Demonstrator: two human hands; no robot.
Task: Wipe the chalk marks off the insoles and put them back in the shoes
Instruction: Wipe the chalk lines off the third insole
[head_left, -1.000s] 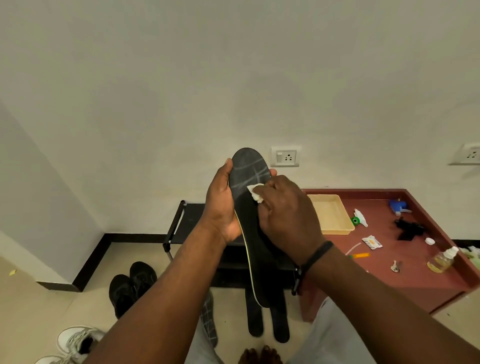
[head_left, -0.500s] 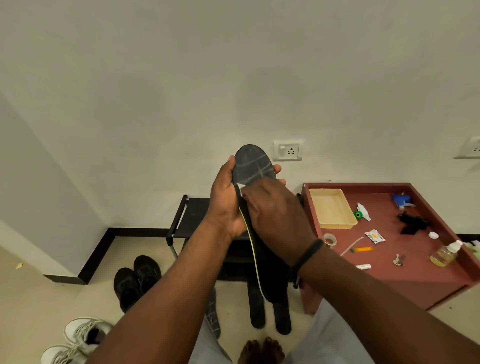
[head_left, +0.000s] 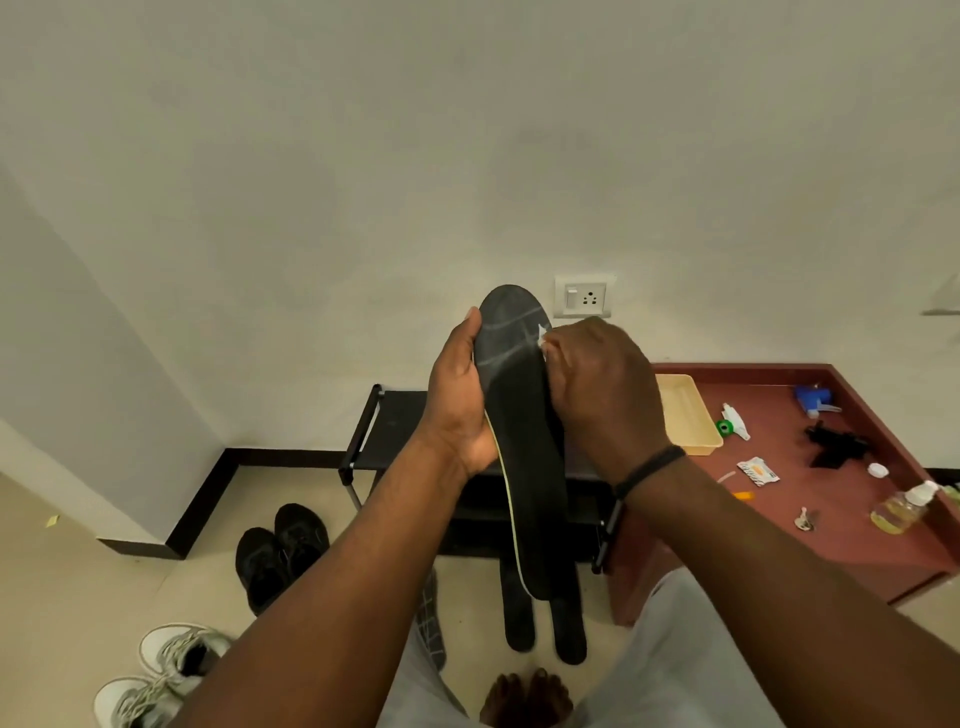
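I hold a black insole (head_left: 524, 447) upright in front of me, toe end up, with pale chalk lines smeared across its upper part. My left hand (head_left: 460, 400) grips its left edge. My right hand (head_left: 597, 395) pinches a small white wipe (head_left: 543, 335) against the insole's right edge near the toe. Two more black insoles (head_left: 545, 618) lie on the floor below. A pair of black shoes (head_left: 280, 556) stands on the floor at left, and white sneakers (head_left: 161, 675) sit at the bottom left.
A low black rack (head_left: 384, 431) stands against the wall behind my hands. To the right is a red-brown table (head_left: 852, 551) with a yellow tray (head_left: 688, 415), a blue object, a small oil bottle (head_left: 901, 506), a sachet and other small items. My bare feet (head_left: 524, 699) show below.
My right hand has slid the wipe from the insole's left edge across to its right edge near the toe. The view has shifted slightly.
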